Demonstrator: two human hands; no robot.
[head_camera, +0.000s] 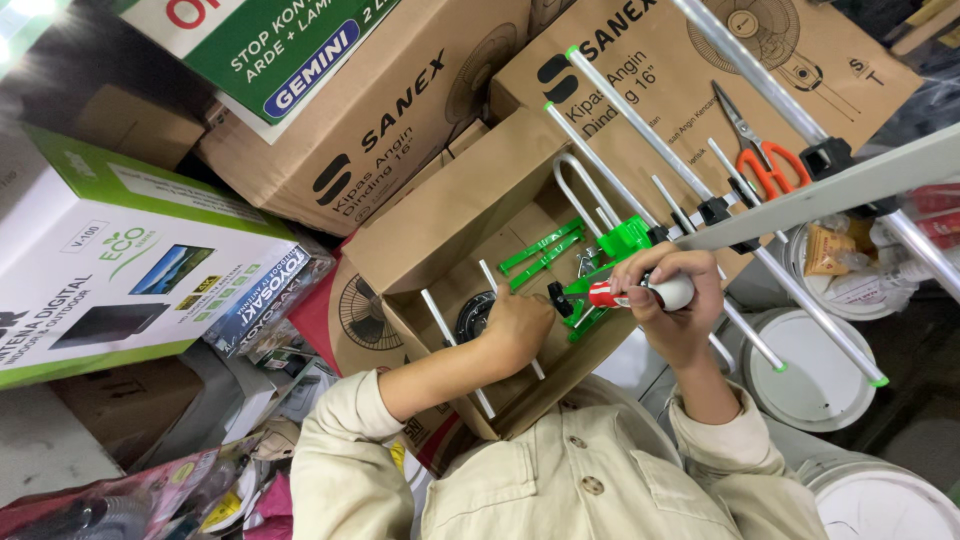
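Your right hand (672, 300) was clamped around a screwdriver with a red and white handle (640, 293), held sideways just above an open cardboard box (440, 225). Your left hand (515, 325) was curled inside that box, beside green plastic parts (545, 250); whether it gripped anything could not be told. An aluminium antenna with green-tipped rods (640, 130) lay slanted across the box and beyond your right hand. Orange-handled scissors (760, 150) rested on a larger brown carton (680, 60) behind. White buckets (815, 365) stood to your right.
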